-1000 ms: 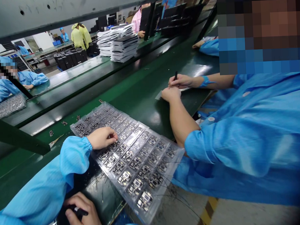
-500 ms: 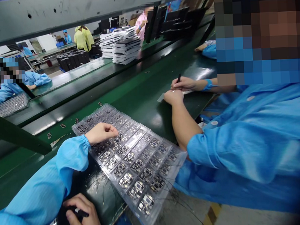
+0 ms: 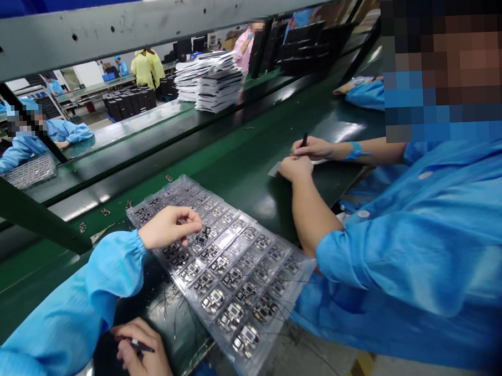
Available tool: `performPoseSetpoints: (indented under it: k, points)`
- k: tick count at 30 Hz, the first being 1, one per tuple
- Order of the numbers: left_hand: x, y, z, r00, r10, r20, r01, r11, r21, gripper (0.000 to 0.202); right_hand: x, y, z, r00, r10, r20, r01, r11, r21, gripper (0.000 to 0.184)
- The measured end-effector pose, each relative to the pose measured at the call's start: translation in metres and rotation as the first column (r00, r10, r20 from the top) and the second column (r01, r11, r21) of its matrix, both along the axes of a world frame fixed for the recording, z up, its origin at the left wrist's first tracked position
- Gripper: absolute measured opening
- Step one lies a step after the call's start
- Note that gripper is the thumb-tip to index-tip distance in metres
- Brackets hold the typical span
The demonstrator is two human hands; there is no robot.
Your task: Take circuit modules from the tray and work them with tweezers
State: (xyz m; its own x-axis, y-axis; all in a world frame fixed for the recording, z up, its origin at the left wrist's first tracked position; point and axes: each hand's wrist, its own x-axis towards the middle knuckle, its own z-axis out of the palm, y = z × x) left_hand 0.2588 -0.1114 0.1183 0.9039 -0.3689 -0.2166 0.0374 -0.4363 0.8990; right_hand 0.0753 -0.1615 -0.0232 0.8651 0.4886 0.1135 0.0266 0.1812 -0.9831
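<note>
My left hand (image 3: 171, 224) hovers over a clear plastic tray (image 3: 265, 370), thumb and fingers pinched together. At its fingertips is a small circuit board (image 3: 203, 235), tilted above the compartments. Similar small boards (image 3: 246, 339) fill many of the tray's cells. Low in the view, my right hand (image 3: 148, 361) is closed around a slim black tool (image 3: 142, 346), pen-like or tweezer-like; its exact kind is unclear. The tray lies slanted, its near end reaching past the bench edge.
A co-worker's hands (image 3: 302, 158) work with a dark pen-like tool on the right. Loose boards (image 3: 105, 211) lie on the green bench (image 3: 242, 172) beyond the tray. Thin dark wires (image 3: 167, 302) stick out around it. A green post (image 3: 36, 211) stands left; paper stacks (image 3: 215, 81) sit behind.
The whole view has shifted slightly. The board at my left fingertips now shows more clearly and looks more tilted. The black tool in my right hand has turned a little.
</note>
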Motion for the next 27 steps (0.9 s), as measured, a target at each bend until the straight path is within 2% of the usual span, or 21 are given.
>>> performPoseSetpoints:
  k: [2, 4, 7, 9, 11, 14, 16, 18, 20, 22, 23, 25, 27]
  points:
    - [-0.019, 0.005, 0.013, 0.995, -0.057, 0.083, 0.055, 0.998, 0.033, 0.017, 0.000, -0.002, 0.000, 0.972, 0.127, -0.199, -0.112, 0.990, 0.084, 0.028]
    - [-0.041, 0.015, 0.027, 0.968, -0.145, 0.205, 0.119, 0.984, 0.131, 0.016, -0.001, -0.004, 0.001, 0.920, 0.222, -0.322, -0.187, 0.973, 0.138, 0.031]
    - [-0.074, 0.036, 0.041, 0.901, -0.291, 0.322, 0.166, 0.916, 0.365, 0.015, -0.001, -0.005, 0.002, 0.919, 0.174, -0.355, -0.142, 0.983, 0.113, 0.038]
    - [-0.093, 0.054, 0.044, 0.895, -0.351, 0.274, 0.174, 0.842, 0.511, 0.012, -0.002, -0.005, 0.001, 0.934, 0.095, -0.343, -0.071, 0.994, 0.081, 0.043]
    - [-0.111, 0.072, 0.040, 0.916, -0.365, 0.167, 0.189, 0.759, 0.623, 0.008, -0.001, -0.005, -0.001, 0.946, 0.046, -0.322, -0.026, 0.997, 0.066, 0.047]
    - [-0.136, 0.091, 0.024, 0.940, -0.339, 0.041, 0.208, 0.665, 0.717, 0.007, 0.001, -0.003, -0.001, 0.935, 0.070, -0.347, -0.043, 0.995, 0.086, 0.049]
    - [-0.151, 0.098, 0.012, 0.949, -0.317, -0.002, 0.214, 0.636, 0.742, 0.007, 0.002, -0.001, 0.002, 0.911, 0.132, -0.390, -0.097, 0.989, 0.108, 0.049]
    - [-0.165, 0.102, 0.002, 0.955, -0.297, -0.017, 0.210, 0.633, 0.745, 0.010, 0.002, 0.003, 0.006, 0.882, 0.201, -0.425, -0.167, 0.979, 0.117, 0.046]
    - [-0.178, 0.107, -0.005, 0.967, -0.250, 0.039, 0.148, 0.682, 0.717, 0.007, 0.001, 0.007, 0.009, 0.860, 0.237, -0.451, -0.209, 0.971, 0.113, 0.045]
    - [-0.192, 0.115, -0.009, 0.976, -0.113, 0.185, -0.032, 0.768, 0.640, 0.004, -0.001, 0.010, 0.012, 0.850, 0.229, -0.474, -0.207, 0.973, 0.098, 0.046]
    - [-0.200, 0.120, -0.011, 0.964, -0.002, 0.267, -0.160, 0.795, 0.585, 0.007, -0.003, 0.012, 0.012, 0.850, 0.214, -0.482, -0.196, 0.977, 0.087, 0.046]
    - [-0.214, 0.131, -0.018, 0.902, 0.236, 0.360, -0.396, 0.783, 0.480, 0.013, -0.005, 0.014, 0.012, 0.852, 0.185, -0.490, -0.180, 0.982, 0.059, 0.047]
    - [-0.227, 0.139, -0.031, 0.869, 0.389, 0.307, -0.491, 0.758, 0.430, 0.023, -0.008, 0.015, 0.011, 0.857, 0.169, -0.487, -0.174, 0.984, 0.034, 0.047]
